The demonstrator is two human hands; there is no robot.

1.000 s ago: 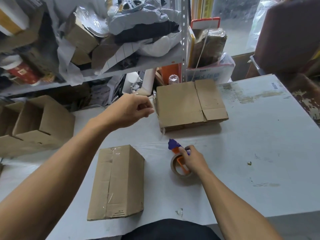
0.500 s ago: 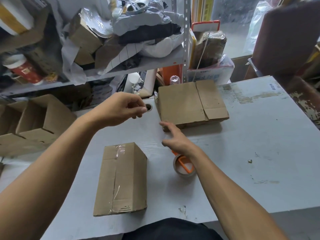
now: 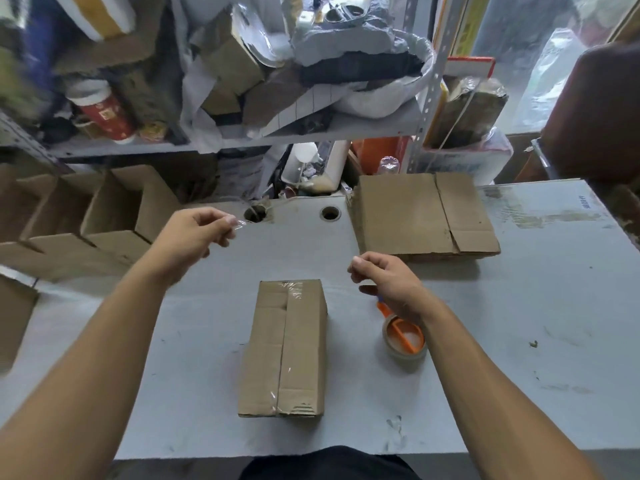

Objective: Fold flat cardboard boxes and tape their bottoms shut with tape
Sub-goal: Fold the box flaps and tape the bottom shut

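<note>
Left hand (image 3: 194, 237): raised above the table (image 3: 519, 323), fingertips pinching one end of a clear tape strip (image 3: 239, 224).
Right hand (image 3: 388, 282): fingers curled; whether it pinches the strip's far end cannot be told.
Folded box (image 3: 287, 348): on the table between the arms, seam taped.
Tape roll (image 3: 403, 341): beside the right wrist.
Flat boxes (image 3: 422, 213): stacked at the table's far edge.

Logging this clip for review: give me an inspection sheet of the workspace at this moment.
Surface: grey table, scuffed, two round holes at its far edge.
Job's things: folded box lying at centre, clear tape along its seam; stack of flat cardboard at far right; tape roll on the table beside the box.
Clutter: small dark scrap on the table at right.
Grips: left hand pinches a strip of clear tape; right hand pinched too, its hold on the strip unclear.
Cables: nothing seen.
Surroundings: packed metal shelf behind; open boxes at left.
</note>
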